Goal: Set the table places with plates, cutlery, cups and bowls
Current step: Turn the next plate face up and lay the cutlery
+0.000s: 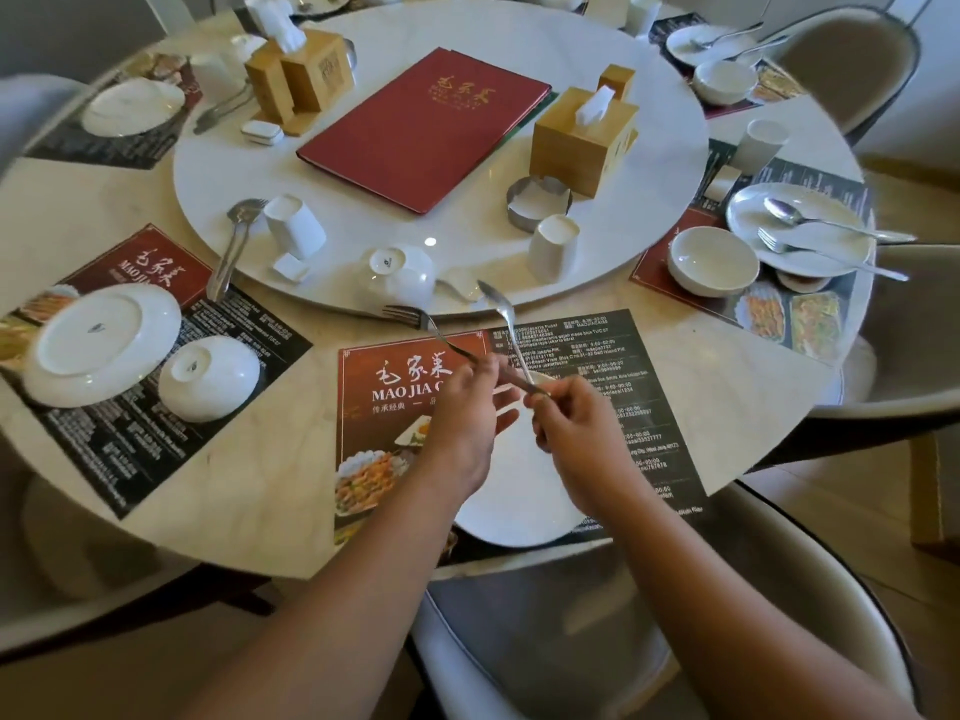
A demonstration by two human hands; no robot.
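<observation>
Marble desk (291, 459) carries a printed mat (613, 356) at its near edge, with a white plate (514, 511) on it, largely hidden under both wrists. Above the plate the left hand (465, 413) pinches a fork (415, 319) by its handle end, other fingers loosely spread; the right hand (576, 428), fingers curled, pinches a spoon (501, 309). Both tips reach the turntable (467, 236) rim beside an upturned bowl (405, 275).

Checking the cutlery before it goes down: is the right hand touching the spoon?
Touching. The head view shows the right hand pinching the spoon by its handle end; the left hand holds the fork.
</observation>
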